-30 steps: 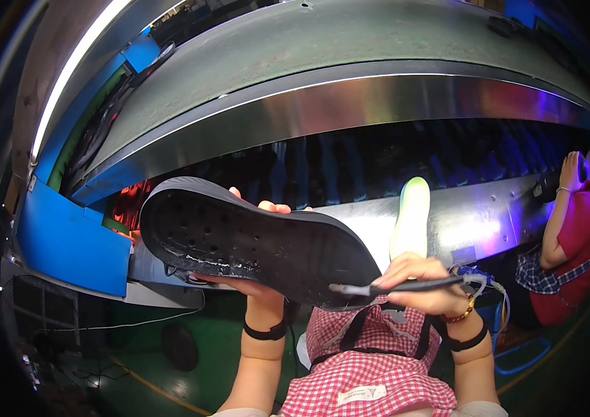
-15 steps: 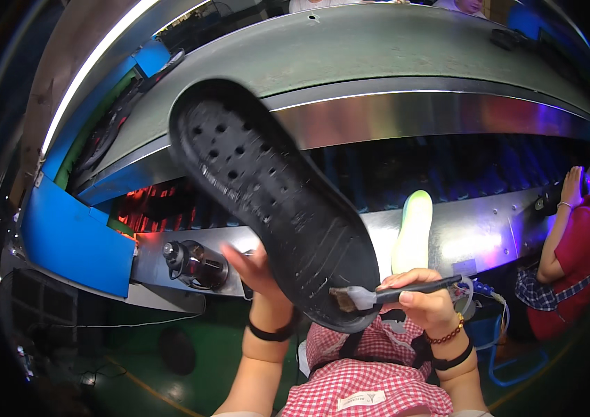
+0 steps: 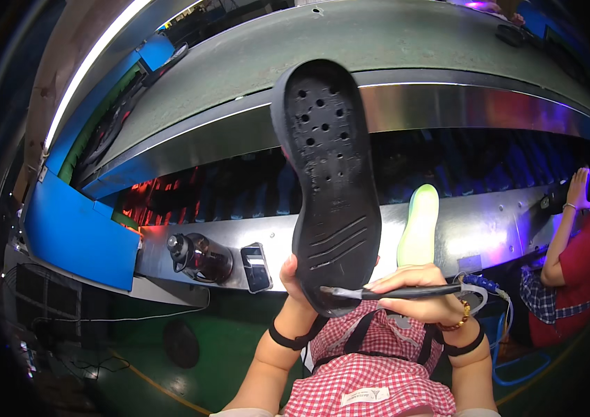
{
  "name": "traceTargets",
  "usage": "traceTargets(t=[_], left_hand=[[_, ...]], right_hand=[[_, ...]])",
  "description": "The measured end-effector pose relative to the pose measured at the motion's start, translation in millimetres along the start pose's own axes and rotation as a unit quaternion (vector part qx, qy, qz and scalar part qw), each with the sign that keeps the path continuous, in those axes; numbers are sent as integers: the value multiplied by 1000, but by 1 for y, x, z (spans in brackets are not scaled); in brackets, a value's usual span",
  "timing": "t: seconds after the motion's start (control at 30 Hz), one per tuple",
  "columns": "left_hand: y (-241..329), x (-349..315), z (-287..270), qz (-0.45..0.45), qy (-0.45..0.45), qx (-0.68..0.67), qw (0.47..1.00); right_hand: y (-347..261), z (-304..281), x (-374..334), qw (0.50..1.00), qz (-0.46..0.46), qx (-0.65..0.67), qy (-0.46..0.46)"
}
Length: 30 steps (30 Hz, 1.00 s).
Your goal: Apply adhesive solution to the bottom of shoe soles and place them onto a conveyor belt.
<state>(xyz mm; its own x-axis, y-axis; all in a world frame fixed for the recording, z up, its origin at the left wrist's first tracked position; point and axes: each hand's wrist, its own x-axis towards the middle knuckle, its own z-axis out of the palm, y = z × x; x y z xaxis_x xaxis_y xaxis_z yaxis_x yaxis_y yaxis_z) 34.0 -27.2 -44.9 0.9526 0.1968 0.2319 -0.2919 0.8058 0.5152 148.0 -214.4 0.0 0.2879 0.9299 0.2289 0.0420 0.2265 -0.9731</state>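
Observation:
A black shoe sole (image 3: 333, 187) stands almost upright before me, its inner face toward me, with several holes at the far end and slanted grooves nearer. Wrapped round its near left edge, my left hand (image 3: 296, 281) holds it; a fingertip shows past the right edge. My right hand (image 3: 420, 292) is closed on the dark handle of a flat brush (image 3: 406, 292). The bristles touch the sole's near end. Beyond my right hand lies a pale yellow-green shoe sole (image 3: 418, 226) on the metal ledge.
On the metal ledge (image 3: 475, 226) are a dark bottle (image 3: 201, 257) and a phone (image 3: 256, 267). Behind it runs a dark slot with sole-like shapes, below a green conveyor belt (image 3: 239, 115). A co-worker in a red top (image 3: 587, 257) is at the right.
The black sole has swung from leaning left to nearly upright, its far end moving right. My left hand now grips its edge. The brush has shifted slightly left and lies flatter.

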Motion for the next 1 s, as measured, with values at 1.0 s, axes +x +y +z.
traceTargets(t=[1.0], left_hand=[[36, 4, 26, -387, 78, 154, 906]], right_hand=[[-21, -22, -1, 907, -70, -305, -283]])
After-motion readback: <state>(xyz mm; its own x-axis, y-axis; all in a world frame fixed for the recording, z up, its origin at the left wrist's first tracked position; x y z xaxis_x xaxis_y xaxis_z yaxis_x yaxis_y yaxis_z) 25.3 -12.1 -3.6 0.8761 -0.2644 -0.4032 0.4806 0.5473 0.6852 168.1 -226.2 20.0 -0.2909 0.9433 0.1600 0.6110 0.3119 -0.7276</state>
